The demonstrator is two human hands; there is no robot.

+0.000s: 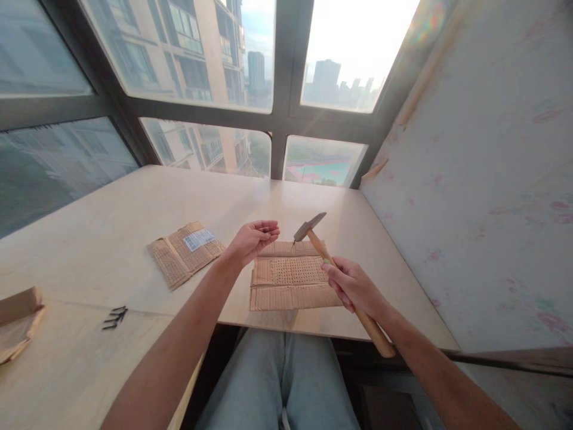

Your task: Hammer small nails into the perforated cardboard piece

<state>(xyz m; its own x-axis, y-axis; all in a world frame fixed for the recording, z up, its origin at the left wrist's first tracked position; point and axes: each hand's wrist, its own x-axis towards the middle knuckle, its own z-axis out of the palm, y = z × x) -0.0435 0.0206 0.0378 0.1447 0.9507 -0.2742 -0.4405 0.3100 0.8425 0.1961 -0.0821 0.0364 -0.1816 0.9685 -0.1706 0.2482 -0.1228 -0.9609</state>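
Cardboard (290, 278) lies pierced in tidy rows, the right hand (351, 283) gripping a hammer (317, 241), the left hand (254, 240) unclenched.

Your right hand (350, 283) is covering part of the handle of the hammer (319, 244) and of the holed cardboard's (292, 279) right edge, while the wrist of your left hand (257, 239) is hiding that sheet's upper left corner. Just right of your left fingers, a thin dark piece (294, 243) is showing too small to identify. Left of your hands, the label's (198, 239) print is appearing illegible, the dark fasteners (118, 316) are lacking clear detail, and a folded carton (20, 303) is running past the left edge. Below both hands, your jeans (264, 373) are leaving the bottom.
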